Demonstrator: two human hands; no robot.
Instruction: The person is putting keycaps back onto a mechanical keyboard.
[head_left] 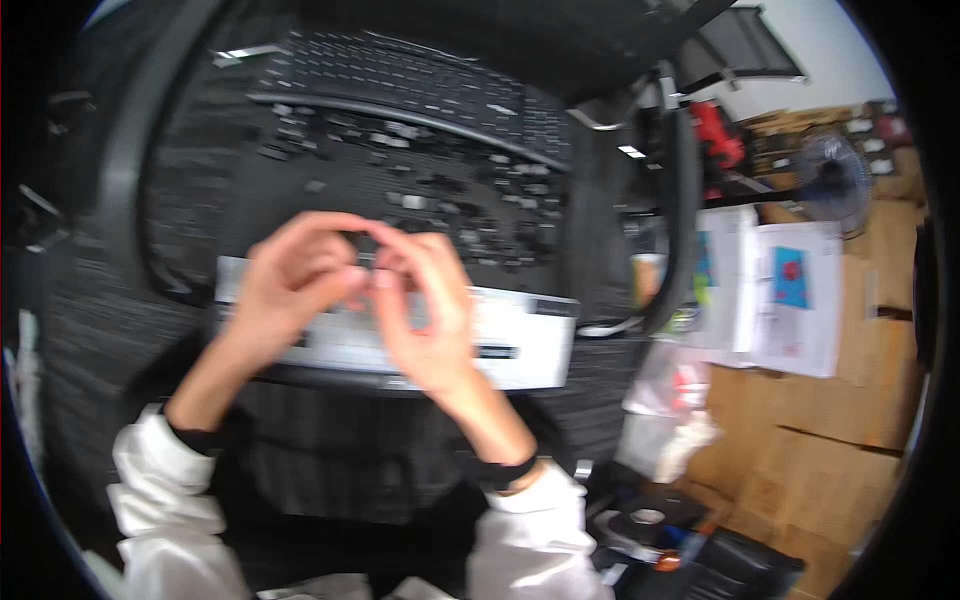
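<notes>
My left hand and my right hand meet above the black work surface, their fingertips drawn together in a pinch. Anything between the fingers is too small or blurred to make out. Just beyond them, many loose keycaps, mostly black with a few pale ones, lie scattered on a dark textured mat. A black keyboard stretches across the far side. Beneath my hands runs a long white panel, partly covered by them; I cannot tell what it is.
On the right, an open booklet with a blue picture lies on cardboard boxes. A small fan and a red object are behind it. A curved black frame borders the right side. Plastic bags sit lower right.
</notes>
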